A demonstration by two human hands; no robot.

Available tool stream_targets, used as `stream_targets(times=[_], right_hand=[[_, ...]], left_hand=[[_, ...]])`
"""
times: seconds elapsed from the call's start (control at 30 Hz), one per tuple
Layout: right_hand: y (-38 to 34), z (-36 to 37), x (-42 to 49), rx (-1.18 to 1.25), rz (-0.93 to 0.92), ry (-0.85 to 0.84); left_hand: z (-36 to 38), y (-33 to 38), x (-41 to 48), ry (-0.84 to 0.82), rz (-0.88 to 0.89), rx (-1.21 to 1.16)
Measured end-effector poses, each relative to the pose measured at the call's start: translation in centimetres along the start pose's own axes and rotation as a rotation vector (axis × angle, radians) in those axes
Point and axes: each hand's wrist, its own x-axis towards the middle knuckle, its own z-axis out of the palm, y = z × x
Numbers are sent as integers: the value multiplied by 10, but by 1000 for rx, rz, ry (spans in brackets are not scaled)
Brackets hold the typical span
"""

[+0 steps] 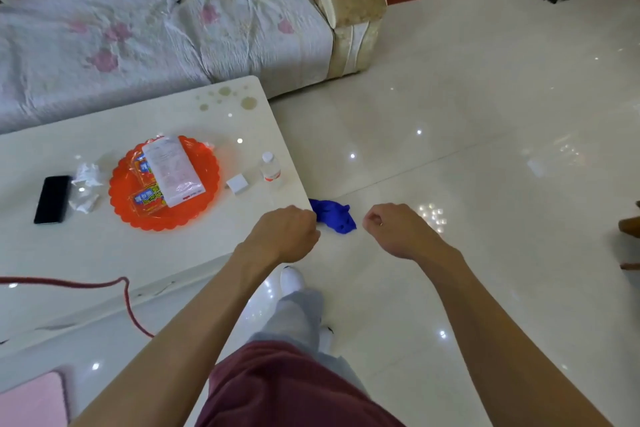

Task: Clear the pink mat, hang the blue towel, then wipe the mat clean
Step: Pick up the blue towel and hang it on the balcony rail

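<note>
1. Both grips are curled closed with nothing in them: the left hand [282, 232] hovers at the desk [104, 253] corner, and the right hand [394, 229] is out past the desk's side.
2. The blue towel [332, 215] lies crumpled on the floor [485, 149] just beside that desk corner.
3. The pink mat [31, 399] shows only a corner, below the desk's near side.
4. Picking up the towel looks like the step in hand. It would go best to stoop, spread one grip and take the towel by an edge, so it falls straight for hanging.

1. Tiled floor [450, 114] lying open right of the table [104, 253], offering free passage.
2. Table corner crowding the blue towel [334, 217], possibly overhanging it.
3. Bottle [270, 168], white cube [238, 184], orange tray [121, 191] occupying that table end.
4. Red cord [128, 302] trailing over the table's front edge.
</note>
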Motion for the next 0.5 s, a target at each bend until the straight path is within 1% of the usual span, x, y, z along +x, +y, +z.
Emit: stream_targets(times=[0.23, 0.37, 0.5], right_hand=[[11, -29, 64, -27, 71, -29], [13, -35, 98, -74, 41, -42], [12, -36, 128, -105, 1, -114]], left_hand=[[-21, -3, 85, -56, -4, 5], [-30, -9, 122, -59, -17, 11], [-38, -16, 145, -67, -55, 3]])
